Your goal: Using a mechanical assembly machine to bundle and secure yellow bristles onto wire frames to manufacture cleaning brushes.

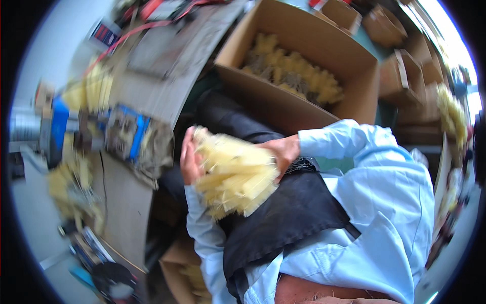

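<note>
Your left hand (189,155) and right hand (281,152) clamp a bundle (235,177) of pale yellow bristles between them, above your lap and black apron (288,213). Left fingers lie pressed together along the bundle's left side; right fingers curl round its upper right edge. Beyond it sits an open box (304,76) holding more bristles, with a bench (162,71) at left

The bundle (235,177) looks like pale yellow, matt, stringy fibre with frayed ends. The box (283,104) is brown, matt corrugated cardboard. The apron (288,215) is dull black cloth; the sleeves (374,167) are smooth, light blue woven fabric. The bench (167,76) looks like worn, rough grey board.
</note>
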`<state>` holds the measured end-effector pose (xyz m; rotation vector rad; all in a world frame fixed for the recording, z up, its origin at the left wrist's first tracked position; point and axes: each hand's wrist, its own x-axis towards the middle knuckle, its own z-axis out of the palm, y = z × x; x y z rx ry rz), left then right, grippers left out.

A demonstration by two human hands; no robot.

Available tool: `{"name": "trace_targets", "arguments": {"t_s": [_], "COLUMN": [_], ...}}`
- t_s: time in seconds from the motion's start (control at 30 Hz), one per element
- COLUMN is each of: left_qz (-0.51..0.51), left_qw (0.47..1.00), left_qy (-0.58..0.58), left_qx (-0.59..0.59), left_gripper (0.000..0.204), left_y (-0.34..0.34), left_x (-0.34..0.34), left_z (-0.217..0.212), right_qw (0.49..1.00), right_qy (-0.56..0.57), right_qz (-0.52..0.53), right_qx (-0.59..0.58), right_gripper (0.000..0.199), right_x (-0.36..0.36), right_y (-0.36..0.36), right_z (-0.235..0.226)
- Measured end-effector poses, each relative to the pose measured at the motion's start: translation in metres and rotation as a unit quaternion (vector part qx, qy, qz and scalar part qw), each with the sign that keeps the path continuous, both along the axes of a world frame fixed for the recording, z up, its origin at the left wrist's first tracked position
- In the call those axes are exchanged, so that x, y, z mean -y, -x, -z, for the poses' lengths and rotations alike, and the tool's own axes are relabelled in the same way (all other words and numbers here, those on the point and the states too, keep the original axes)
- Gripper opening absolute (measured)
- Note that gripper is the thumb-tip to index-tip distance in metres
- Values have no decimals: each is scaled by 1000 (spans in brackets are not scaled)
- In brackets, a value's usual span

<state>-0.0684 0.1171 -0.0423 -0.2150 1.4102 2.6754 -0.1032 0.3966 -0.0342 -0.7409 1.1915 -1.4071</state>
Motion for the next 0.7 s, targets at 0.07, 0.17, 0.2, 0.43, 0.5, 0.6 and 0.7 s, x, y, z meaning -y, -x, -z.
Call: {"name": "trace_targets", "arguments": {"t_s": [0.07, 0.17, 0.2, 0.43, 0.5, 0.6, 0.7], "left_qz": [42, 173, 113, 183, 178, 169, 156], "left_qw": [996, 979, 993, 975, 977, 979, 980], "left_qy": [-69, -104, -5, -34, -12, 25, 65], "left_qx": [-28, -33, 45, -125, -116, -111, -107], "left_gripper": [58, 54, 52, 64, 65, 67, 69], "left_y": [11, 30, 26, -25, -58, -104, -122], "left_x": [12, 10, -2, -33, -22, -21, -44], "left_z": [23, 42, 30, 45, 39, 28, 22], "right_qw": [999, 997, 997, 996, 997, 995, 994], "right_qy": [7, -7, -7, 61, 70, 84, 101], "right_qz": [-45, -37, -8, 8, -16, -3, 5], "right_qx": [-20, -74, -74, 62, 38, 50, 48], "right_gripper": [103, 101, 101, 90, 93, 92, 93], "right_x": [12, 5, -3, -5, -7, -10, -10], "right_y": [3, 4, 2, -2, 1, 2, 6], "right_z": [-2, -7, -5, 17, 19, 24, 35]}}
